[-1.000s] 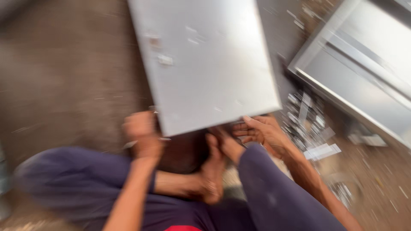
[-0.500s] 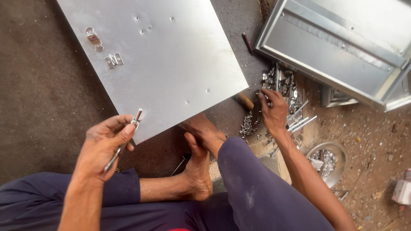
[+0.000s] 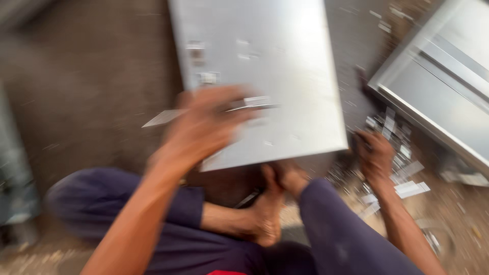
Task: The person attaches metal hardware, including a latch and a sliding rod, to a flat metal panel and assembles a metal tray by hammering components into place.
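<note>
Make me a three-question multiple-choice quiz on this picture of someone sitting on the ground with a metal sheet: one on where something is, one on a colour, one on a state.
1. Where is the right hand?
A. on the small metal parts right of the sheet
B. on the foot
C. out of view

2. What colour is the metal sheet?
A. red
B. silver-grey
C. green

3. What is the left hand doing?
A. lying flat on the ground
B. raised over the sheet, holding a thin metal tool
C. resting on the knee

Answers: 1 A, the hand reaches into the parts. 2 B, bare pale metal. 3 B, blurred, lifted above the sheet's near edge.
</note>
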